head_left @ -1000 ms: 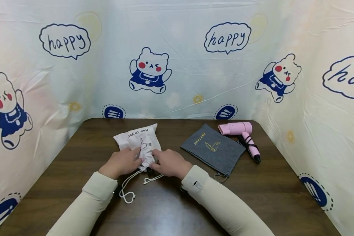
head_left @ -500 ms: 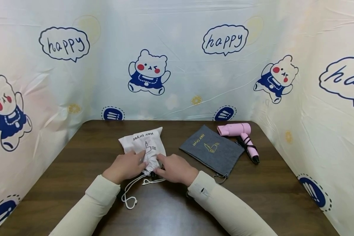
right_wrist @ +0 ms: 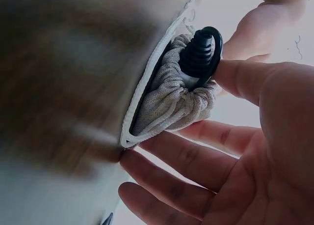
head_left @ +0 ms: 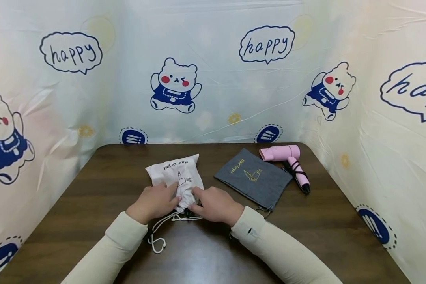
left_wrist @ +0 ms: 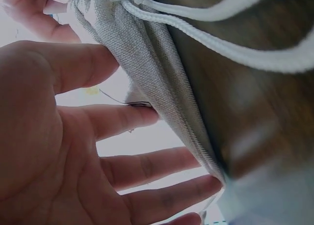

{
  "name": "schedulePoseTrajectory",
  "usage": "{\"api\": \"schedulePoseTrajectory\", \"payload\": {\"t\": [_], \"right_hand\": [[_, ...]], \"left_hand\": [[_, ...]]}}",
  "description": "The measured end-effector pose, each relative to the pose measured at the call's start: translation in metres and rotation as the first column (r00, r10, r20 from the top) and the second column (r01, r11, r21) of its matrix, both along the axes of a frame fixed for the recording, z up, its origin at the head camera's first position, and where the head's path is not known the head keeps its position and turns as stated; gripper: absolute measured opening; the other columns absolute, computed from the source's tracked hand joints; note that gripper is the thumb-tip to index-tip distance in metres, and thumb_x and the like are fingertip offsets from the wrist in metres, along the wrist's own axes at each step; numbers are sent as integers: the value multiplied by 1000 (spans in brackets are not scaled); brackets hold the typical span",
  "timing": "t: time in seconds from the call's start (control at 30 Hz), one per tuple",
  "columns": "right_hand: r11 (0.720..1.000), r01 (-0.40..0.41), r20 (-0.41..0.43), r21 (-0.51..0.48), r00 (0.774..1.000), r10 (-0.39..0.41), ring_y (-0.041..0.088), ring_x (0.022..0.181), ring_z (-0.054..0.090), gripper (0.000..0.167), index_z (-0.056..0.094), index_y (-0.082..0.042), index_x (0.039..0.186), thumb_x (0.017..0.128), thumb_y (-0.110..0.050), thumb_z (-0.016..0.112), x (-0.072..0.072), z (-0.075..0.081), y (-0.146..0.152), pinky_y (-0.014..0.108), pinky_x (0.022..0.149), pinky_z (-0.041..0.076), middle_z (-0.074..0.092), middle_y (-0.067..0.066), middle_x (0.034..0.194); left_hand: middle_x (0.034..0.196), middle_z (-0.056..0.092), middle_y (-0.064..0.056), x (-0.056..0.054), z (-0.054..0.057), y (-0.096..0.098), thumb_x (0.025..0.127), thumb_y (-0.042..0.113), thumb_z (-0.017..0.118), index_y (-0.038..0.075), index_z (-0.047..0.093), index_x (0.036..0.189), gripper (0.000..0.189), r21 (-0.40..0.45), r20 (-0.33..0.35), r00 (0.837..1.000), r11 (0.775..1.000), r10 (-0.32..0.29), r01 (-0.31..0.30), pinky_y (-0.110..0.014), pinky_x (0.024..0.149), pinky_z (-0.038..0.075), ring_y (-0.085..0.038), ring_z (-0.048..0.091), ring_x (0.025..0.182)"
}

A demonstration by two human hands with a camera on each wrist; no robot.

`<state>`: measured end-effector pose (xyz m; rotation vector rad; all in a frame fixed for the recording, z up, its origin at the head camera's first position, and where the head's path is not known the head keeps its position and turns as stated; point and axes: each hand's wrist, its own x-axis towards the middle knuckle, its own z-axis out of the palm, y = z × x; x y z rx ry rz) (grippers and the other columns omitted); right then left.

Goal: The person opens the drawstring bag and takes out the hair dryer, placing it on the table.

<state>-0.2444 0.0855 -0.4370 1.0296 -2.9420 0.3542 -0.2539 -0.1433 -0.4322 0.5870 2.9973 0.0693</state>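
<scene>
A white drawstring bag, printed "Hair Dryer", lies at the left-centre of the table, its gathered mouth toward the person. Out of that mouth pokes a black ridged cord end with a black loop. The left hand rests on the bag's left side, thumb and outstretched fingers touching the cloth. From the other side, the right hand touches the gathered mouth; its thumb is at the black loop and its fingers lie extended along the cloth. White cords trail onto the table. What fills the bag is hidden.
Right of the hands, a grey drawstring bag with yellow "Hair Dryer" print lies flat. A pink hair dryer lies beyond it at the back right, a black cord round its handle. Patterned cloth encloses the brown table.
The white bag has shifted right and a little toward the person, both hands moving with it. The grey bag and pink hair dryer keep their places; the head view has shifted slightly.
</scene>
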Motion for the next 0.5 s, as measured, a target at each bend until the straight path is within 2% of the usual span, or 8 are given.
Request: {"api": "schedulePoseTrajectory", "payload": {"t": [0.27,0.5], "right_hand": [[1000,-6,-33,-10,999,6,7,53,51,32,60,-20,115,101,-49,62,7,-2,9,30,49,39,50,-9,58],[1000,0,-46,-9,999,-1,6,53,51,34,61,-21,117,100,-51,62,12,0,16,30,49,40,51,-10,59]], "left_hand": [[140,60,-25,7,8,14,104,40,56,4,51,151,60,-17,60,998,1000,6,-5,-67,98,46,-43,57,130],[136,64,-23,10,11,20,103,41,59,5,53,150,60,-26,57,998,1000,-4,6,-66,97,48,-41,62,123]]}}
